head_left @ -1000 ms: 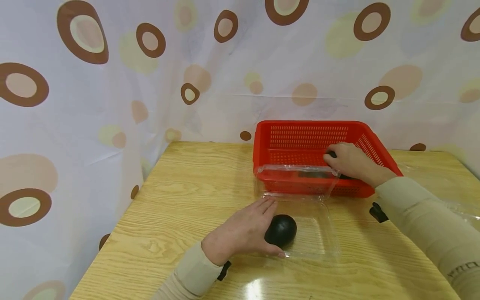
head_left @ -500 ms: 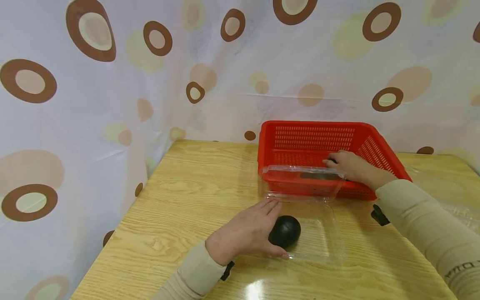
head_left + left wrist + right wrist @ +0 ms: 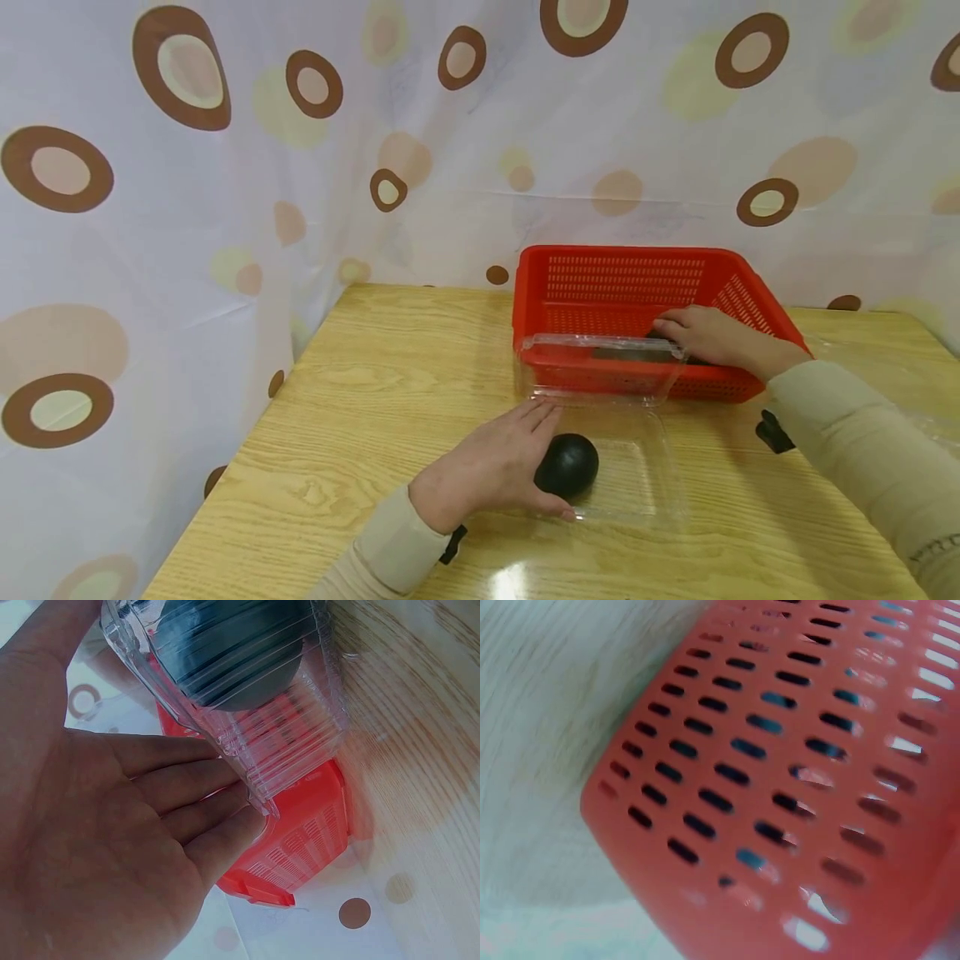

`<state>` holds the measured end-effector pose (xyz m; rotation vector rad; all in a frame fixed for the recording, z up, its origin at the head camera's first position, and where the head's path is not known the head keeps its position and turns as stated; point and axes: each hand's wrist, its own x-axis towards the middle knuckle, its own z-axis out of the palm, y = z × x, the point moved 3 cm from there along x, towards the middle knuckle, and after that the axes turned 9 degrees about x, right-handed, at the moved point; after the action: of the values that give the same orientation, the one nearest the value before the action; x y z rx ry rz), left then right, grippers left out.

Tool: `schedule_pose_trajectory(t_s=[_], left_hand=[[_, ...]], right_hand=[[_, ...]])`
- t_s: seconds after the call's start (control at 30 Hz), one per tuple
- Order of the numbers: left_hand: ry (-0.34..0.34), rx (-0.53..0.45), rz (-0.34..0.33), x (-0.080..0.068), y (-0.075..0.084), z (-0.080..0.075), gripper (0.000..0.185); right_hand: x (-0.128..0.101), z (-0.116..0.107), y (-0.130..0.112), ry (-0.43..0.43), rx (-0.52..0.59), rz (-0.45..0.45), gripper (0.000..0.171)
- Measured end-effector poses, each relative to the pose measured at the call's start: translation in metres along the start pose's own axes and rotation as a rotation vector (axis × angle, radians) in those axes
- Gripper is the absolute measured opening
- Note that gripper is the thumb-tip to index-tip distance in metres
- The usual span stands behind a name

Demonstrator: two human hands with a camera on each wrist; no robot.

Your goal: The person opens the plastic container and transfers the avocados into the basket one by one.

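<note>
My left hand (image 3: 498,467) is at the left side of a clear plastic clamshell box (image 3: 667,467), thumb at its near edge. In the left wrist view, its extended fingers (image 3: 195,795) touch the box rim. A smooth black rounded object (image 3: 567,467) sits inside the box, beside that palm. My right hand (image 3: 708,337) reaches over the near wall of a red basket (image 3: 622,254), fingers bent over a dark object (image 3: 658,336) whose kind is largely hidden. Another dark shape (image 3: 633,354) shows through the box's raised lid (image 3: 592,387).
The wooden table (image 3: 360,417) carries both containers, with the basket behind the box. More clear plastic (image 3: 930,429) lies at the right, partly behind the right sleeve (image 3: 862,442). A patterned curtain (image 3: 450,125) hangs along the back and left.
My right hand has sunk a little lower into the basket, and the dark object under its fingers sits lower too. The left hand stays by the box; the head view has shifted slightly.
</note>
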<state>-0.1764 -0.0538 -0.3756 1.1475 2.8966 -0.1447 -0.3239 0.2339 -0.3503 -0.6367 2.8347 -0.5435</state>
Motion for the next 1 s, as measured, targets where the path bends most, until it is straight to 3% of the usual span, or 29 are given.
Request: schedule_pose_trajectory(t_s=[0.23, 0.57, 1.0], left_hand=[[-0.008, -0.028, -0.007, 0.000, 0.000, 0.000, 0.115], [-0.004, -0.033, -0.009, 0.000, 0.001, 0.001, 0.115], [0.019, -0.023, 0.007, -0.001, 0.002, -0.001, 0.115]], right_hand=[[-0.015, -0.013, 0.006, 0.077, -0.021, 0.058, 0.053], [-0.049, -0.025, 0.003, 0.179, -0.067, 0.031, 0.050], [-0.091, -0.022, -0.013, 0.326, -0.030, 0.012, 0.042]])
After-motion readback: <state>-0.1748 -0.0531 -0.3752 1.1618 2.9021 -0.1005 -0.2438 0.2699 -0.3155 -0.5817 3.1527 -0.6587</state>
